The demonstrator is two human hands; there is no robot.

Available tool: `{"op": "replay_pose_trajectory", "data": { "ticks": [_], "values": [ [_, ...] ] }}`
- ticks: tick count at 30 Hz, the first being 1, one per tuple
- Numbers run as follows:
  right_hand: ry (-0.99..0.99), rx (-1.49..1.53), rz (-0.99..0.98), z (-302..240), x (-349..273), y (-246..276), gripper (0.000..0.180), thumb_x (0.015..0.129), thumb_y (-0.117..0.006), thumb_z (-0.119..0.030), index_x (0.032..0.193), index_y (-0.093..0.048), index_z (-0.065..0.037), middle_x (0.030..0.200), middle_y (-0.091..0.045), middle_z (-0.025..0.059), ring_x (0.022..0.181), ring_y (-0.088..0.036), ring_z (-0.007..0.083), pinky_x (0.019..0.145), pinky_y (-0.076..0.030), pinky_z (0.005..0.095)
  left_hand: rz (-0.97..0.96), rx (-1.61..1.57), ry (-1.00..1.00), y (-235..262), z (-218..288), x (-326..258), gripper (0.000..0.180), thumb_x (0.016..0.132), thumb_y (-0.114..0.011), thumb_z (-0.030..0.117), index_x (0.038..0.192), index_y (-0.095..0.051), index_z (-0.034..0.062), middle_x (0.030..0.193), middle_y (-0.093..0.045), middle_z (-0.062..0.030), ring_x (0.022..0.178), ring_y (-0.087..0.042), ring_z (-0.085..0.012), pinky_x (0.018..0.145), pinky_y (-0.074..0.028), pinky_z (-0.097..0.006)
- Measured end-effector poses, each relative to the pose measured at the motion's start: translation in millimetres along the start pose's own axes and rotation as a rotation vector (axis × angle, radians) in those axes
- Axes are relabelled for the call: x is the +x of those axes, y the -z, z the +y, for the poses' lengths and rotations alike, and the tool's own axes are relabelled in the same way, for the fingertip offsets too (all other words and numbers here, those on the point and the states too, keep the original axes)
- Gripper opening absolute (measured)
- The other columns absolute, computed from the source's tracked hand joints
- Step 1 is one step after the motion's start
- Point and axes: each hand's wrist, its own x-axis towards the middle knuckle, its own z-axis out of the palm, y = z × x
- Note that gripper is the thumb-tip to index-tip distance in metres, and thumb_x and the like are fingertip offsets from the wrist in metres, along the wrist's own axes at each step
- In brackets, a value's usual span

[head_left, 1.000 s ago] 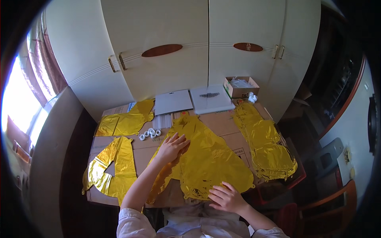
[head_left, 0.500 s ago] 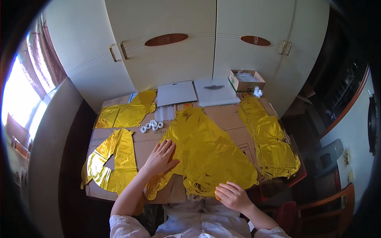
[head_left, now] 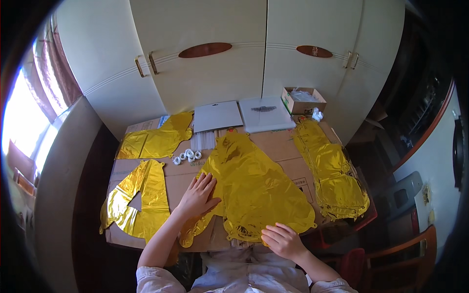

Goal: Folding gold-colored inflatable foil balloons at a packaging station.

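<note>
A large flat gold foil balloon (head_left: 259, 190), uninflated, lies across the middle of the cardboard-covered table. My left hand (head_left: 198, 195) rests flat on its left side, fingers stretched out. At the balloon's near edge, right of centre, my right hand (head_left: 282, 240) has its fingers curled over the foil, apparently pinching it; the thumb is hidden. Left of my left forearm lies another gold foil balloon (head_left: 154, 190) with an opening in its middle.
A gold foil piece (head_left: 151, 141) lies far left, a long folded one (head_left: 337, 180) at right. White rings (head_left: 188, 156), clear strips (head_left: 202, 140), a grey board (head_left: 218, 116), a clear bag (head_left: 266, 115) and a carton (head_left: 305, 103) sit toward the cabinets. A wooden chair (head_left: 427, 244) stands near right.
My right hand has shifted slightly left along the near edge, and the foil's lower part has slid a little left with it. The left hand stays nearly in place.
</note>
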Motion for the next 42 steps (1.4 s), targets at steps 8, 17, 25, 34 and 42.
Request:
{"op": "replay_pose_trajectory", "data": {
  "ticks": [8, 17, 25, 34, 42],
  "values": [
    [-0.014, 0.000, 0.000, 0.6, -2.5, -0.5, 0.014, 0.085, -0.065, -0.018, 0.095, -0.068, -0.010, 0.107, -0.068, 0.0023, 0.106, -0.064, 0.0192, 0.094, -0.049, 0.0384, 0.011, 0.005, -0.014, -4.5, -2.6, -0.3, 0.076, 0.088, -0.061, 0.051, 0.143, -0.041, 0.0023, 0.150, -0.036, -0.0223, 0.141, -0.029, -0.0435, 0.116, -0.023, -0.052],
    [-0.017, 0.003, 0.000, 1.3, -3.6, 0.0, 0.014, 0.084, -0.065, -0.019, 0.095, -0.068, -0.010, 0.107, -0.068, 0.0024, 0.106, -0.064, 0.0195, 0.094, -0.049, 0.0389, 0.007, 0.010, -0.016, -0.2, 8.4, -3.1, 0.073, 0.089, -0.060, 0.050, 0.141, -0.042, 0.0021, 0.148, -0.038, -0.0229, 0.140, -0.030, -0.0429, 0.114, -0.024, -0.055],
    [-0.097, 0.208, 0.073, 11.7, 17.4, 38.0, 0.022, 0.082, -0.069, -0.026, 0.096, -0.067, -0.008, 0.107, -0.068, 0.0073, 0.103, -0.064, 0.0245, 0.093, -0.049, 0.0408, 0.000, 0.054, -0.063, 7.1, 15.7, 16.5, 0.073, 0.090, -0.058, 0.051, 0.145, -0.039, 0.0061, 0.152, -0.033, -0.0200, 0.144, -0.024, -0.0407, 0.117, -0.020, -0.053],
    [-0.767, 0.171, -0.161, 154.5, 97.5, -20.9, 0.039, 0.086, -0.068, -0.033, 0.108, -0.059, -0.002, 0.119, -0.057, 0.0158, 0.111, -0.056, 0.0320, 0.092, -0.048, 0.0419, -0.039, 0.152, -0.186, -8.5, 38.8, 80.5, 0.088, 0.085, -0.052, 0.069, 0.152, -0.029, 0.0164, 0.157, -0.023, -0.0181, 0.147, -0.015, -0.0380, 0.118, -0.014, -0.055],
    [-0.884, -0.006, -0.446, 169.3, 134.0, -34.5, 0.044, 0.082, -0.071, -0.039, 0.111, -0.062, -0.007, 0.122, -0.056, 0.0149, 0.118, -0.052, 0.0334, 0.098, -0.046, 0.0426, -0.049, 0.164, -0.186, -24.6, 33.9, 80.5, 0.089, 0.082, -0.050, 0.073, 0.152, -0.030, 0.0219, 0.157, -0.026, -0.0155, 0.147, -0.019, -0.0373, 0.117, -0.014, -0.058]
  ]
}}
